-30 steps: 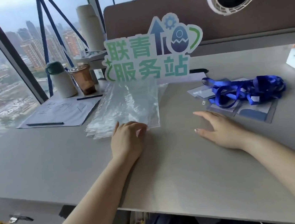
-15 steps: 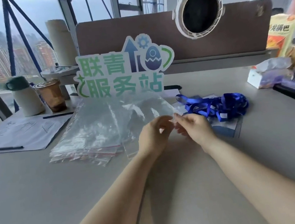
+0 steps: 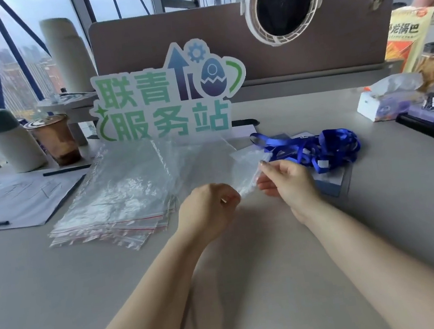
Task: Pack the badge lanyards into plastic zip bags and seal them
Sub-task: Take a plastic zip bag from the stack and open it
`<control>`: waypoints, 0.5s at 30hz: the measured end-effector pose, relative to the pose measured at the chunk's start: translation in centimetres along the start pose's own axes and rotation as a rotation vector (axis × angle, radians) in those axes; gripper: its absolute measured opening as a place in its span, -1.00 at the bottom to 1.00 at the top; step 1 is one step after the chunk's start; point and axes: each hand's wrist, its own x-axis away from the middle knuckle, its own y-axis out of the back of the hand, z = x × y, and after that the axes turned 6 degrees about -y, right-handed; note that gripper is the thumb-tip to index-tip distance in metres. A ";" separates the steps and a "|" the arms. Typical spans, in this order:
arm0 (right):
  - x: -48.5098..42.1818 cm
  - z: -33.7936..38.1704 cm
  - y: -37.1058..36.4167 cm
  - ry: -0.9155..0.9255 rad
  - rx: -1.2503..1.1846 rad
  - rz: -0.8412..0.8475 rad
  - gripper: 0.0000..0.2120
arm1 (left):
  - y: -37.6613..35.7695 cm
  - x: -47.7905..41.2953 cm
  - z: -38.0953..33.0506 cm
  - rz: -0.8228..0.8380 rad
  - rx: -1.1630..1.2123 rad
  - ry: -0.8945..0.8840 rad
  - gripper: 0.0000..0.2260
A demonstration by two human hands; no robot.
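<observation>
Worktop (image 3: 63,306) carries everything, with the green sign (image 3: 167,99) standing at its back as the marker. In front of the sign and to its left lies the stack of zip bags (image 3: 121,198), red seal lines toward the person, likely so each mouth comes to hand first. In front and to its right sit the blue lanyards (image 3: 326,151) in a tangle, none packed yet. Directly in front of the sign, one zip bag (image 3: 247,171) is held up off the surface. The left hand (image 3: 208,214) and right hand (image 3: 286,180) each keep a grip pinched on its near edge, apparently to part the mouth.
</observation>
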 end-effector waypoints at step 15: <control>0.8 -0.1 -0.3 0.078 0.222 0.203 -0.87 | -0.4 -0.5 -0.8 -0.110 0.659 0.189 -0.87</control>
